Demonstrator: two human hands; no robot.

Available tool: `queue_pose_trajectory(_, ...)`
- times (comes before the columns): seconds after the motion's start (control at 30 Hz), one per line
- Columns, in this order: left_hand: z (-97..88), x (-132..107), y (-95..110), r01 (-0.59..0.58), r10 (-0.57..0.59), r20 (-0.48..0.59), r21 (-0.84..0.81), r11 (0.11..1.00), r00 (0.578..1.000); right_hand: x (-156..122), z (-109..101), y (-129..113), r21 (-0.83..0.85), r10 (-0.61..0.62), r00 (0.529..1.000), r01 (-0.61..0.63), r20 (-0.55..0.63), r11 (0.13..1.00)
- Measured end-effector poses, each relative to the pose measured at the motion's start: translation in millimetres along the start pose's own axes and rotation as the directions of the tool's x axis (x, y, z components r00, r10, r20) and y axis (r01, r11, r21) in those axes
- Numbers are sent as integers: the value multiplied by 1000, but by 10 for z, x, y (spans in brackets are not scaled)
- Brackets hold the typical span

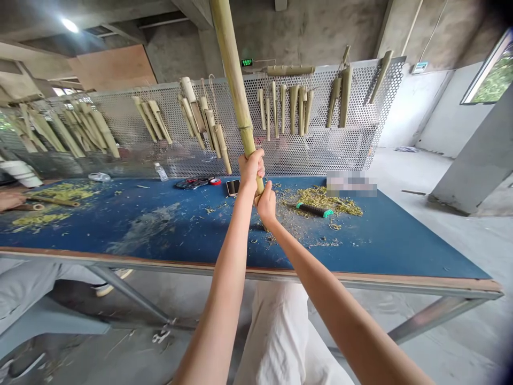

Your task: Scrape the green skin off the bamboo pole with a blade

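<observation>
A long bamboo pole stands nearly upright in front of me, leaning a little left at its top, which runs out of view. My left hand is wrapped round it above the tabletop. Just below, my right hand is closed round the pole's lower part, thumb pointing up. The foot of the pole seems to rest on the blue table, though my right hand and forearm partly cover it. Right of my hands, a tool with a black and green handle lies by a heap of bamboo shavings.
Behind the table stands a perforated metal panel hung with bamboo pieces. A phone, red tape roll and plastic bottle lie or stand toward the back. At far left, another person's hand is near bamboo pieces.
</observation>
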State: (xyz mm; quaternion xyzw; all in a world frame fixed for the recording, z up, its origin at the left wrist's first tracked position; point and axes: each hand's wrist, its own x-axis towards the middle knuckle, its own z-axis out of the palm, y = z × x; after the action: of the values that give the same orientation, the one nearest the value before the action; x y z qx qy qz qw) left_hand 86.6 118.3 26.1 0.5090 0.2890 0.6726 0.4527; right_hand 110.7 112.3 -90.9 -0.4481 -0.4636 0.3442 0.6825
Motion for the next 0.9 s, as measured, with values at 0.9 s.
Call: queue_pose_trajectory(0.9,51,-69,-57,-156,161,-93,59,986,983,-40,-36,5,-90,-59,997,54,-56,995)
